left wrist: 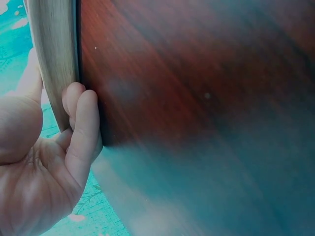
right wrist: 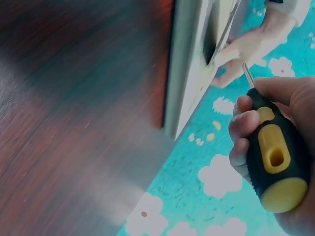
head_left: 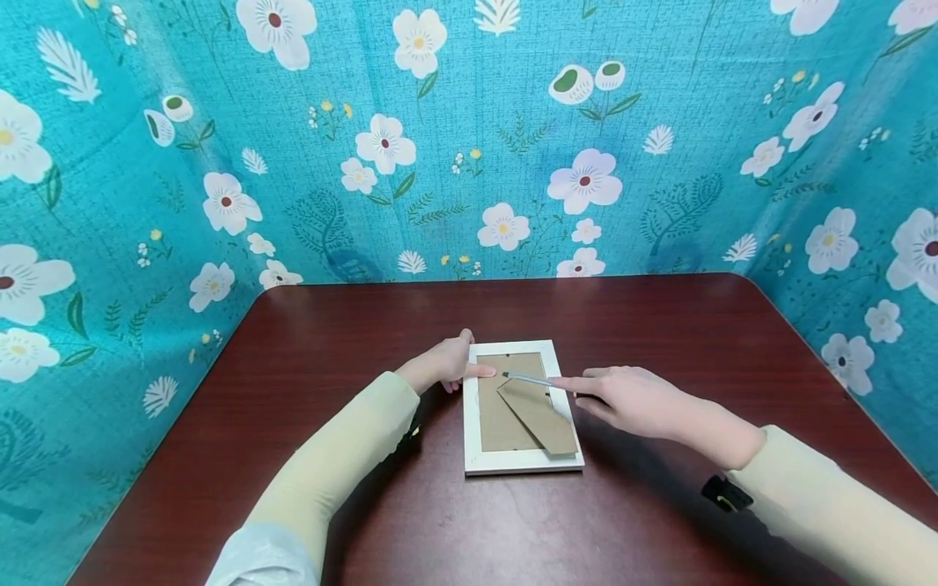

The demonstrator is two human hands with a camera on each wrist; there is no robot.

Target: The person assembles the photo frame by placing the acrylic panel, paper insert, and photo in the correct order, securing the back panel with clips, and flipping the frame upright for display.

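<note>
A white photo frame [head_left: 513,464] lies face down on the table, its brown backing board [head_left: 498,423] showing. On that board a brown easel stand [head_left: 538,415] slants toward the lower right. My left hand [head_left: 445,362] grips the frame's left edge near the top, thumb over the back and fingers along the side. In my right hand [head_left: 637,399] is a screwdriver, whose black and yellow handle [right wrist: 275,162] shows in the right wrist view. Its thin metal shaft [head_left: 529,379] points left across the frame, with the tip over the upper backing board, near my left thumb.
The dark red-brown table [head_left: 352,325] stretches out on all sides of the frame. Behind it and along both sides hangs a turquoise flowered cloth [head_left: 454,228]. Small dark metal tabs [head_left: 547,395] sit along the backing board's edges.
</note>
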